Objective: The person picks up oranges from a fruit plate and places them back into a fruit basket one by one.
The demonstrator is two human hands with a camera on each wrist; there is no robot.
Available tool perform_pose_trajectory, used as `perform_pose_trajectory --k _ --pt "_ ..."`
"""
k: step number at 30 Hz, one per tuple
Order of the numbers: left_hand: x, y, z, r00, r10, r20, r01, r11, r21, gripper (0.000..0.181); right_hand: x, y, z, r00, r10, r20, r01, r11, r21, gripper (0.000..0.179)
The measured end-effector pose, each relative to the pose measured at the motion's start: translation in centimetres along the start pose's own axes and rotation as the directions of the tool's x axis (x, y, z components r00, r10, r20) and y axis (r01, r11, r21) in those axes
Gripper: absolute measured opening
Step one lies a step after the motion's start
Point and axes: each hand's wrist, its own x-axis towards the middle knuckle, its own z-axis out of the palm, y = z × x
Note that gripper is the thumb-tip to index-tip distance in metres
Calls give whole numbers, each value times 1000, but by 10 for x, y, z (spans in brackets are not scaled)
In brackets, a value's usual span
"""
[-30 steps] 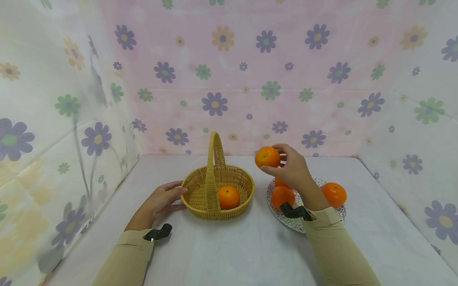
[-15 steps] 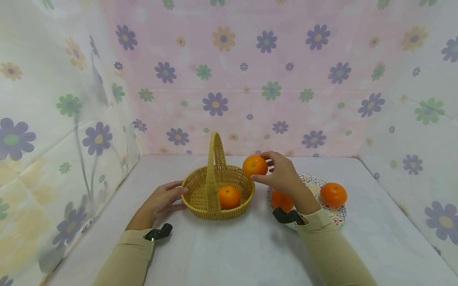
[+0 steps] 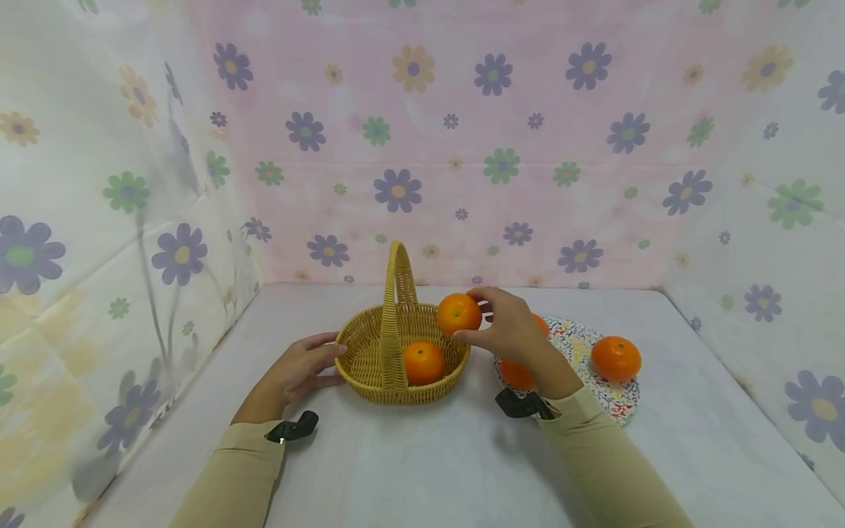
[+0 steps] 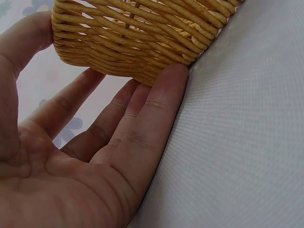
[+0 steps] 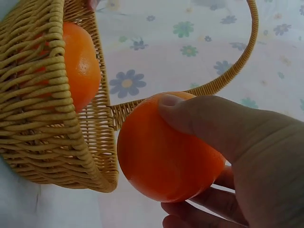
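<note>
My right hand (image 3: 508,334) holds an orange (image 3: 459,313) between thumb and fingers, at the right rim of a yellow wicker basket (image 3: 370,389). The right wrist view shows the thumb lying on top of this held orange (image 5: 161,152), close beside the basket rim. Another orange (image 3: 424,364) rests inside the basket, right of its tall handle. At the basket's left end, my left hand (image 3: 300,370) grips the rim, its thumb hooked over the edge. Seen from the left wrist, its fingers (image 4: 156,99) lie along the outside of the woven wall, low by the table.
A plate (image 3: 577,341) with a colourful speckled pattern stands right of the basket. On it sit an orange (image 3: 616,358) at the right and two more partly hidden behind my right hand and wrist. Flowered cloth walls (image 3: 436,147) enclose the white table (image 3: 409,462).
My right hand has carried the orange leftward and down, from above the plate to the basket's right rim. The left hand and basket have stayed in place.
</note>
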Motion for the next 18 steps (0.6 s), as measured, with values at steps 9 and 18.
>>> perform_pose_trajectory --k 9,18 --pt "0 1 0 1000 6 -4 -6 1000 9 67 0 -5 9 999 -31 18 32 998 -47 72" --pt "-1 1 0 1000 1 -4 -1 1000 12 69 2 -5 17 999 -20 47 24 996 -82 73"
